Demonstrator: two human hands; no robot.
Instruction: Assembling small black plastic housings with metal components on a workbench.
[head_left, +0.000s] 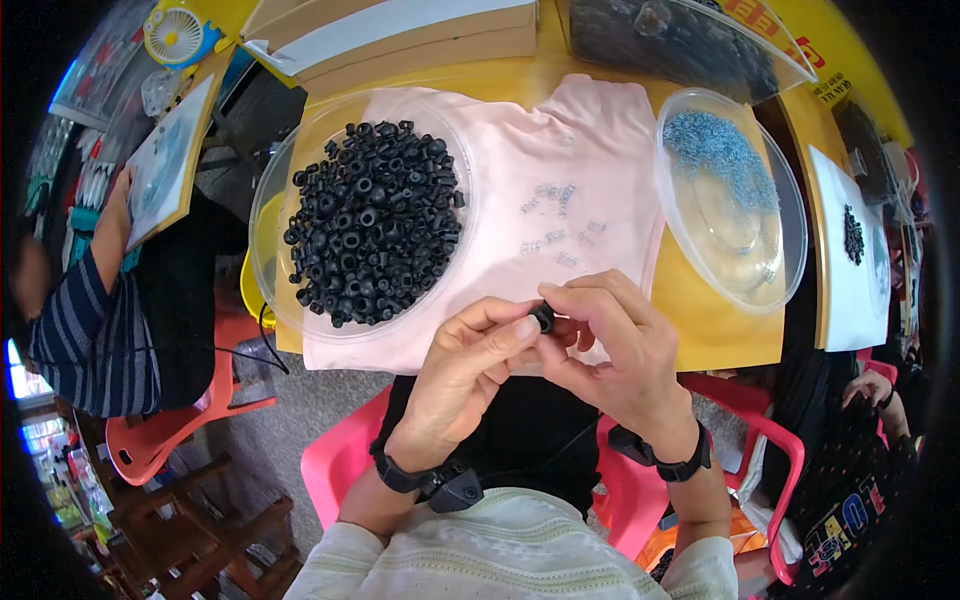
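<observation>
My left hand (468, 365) and my right hand (612, 345) meet over the near edge of the table, both pinching one small black rubber ring (543, 318) between thumbs and fingertips. Just beyond lies a pink cloth (520, 150) with a few small clear parts (556, 222) scattered on it. On the cloth's left side stands a clear round tray (275, 190) heaped with several black rubber rings (375, 220). To the right is a clear round bowl (790, 215) holding small blue-grey metal parts (718, 150).
A cardboard box (400, 40) and a clear lidded bin (690, 40) stand at the yellow table's far side. A person in a striped sleeve (80, 330) works at the left, another person (870, 400) sits at the right by a white board (850, 240). Red-pink plastic chairs (340, 455) surround me.
</observation>
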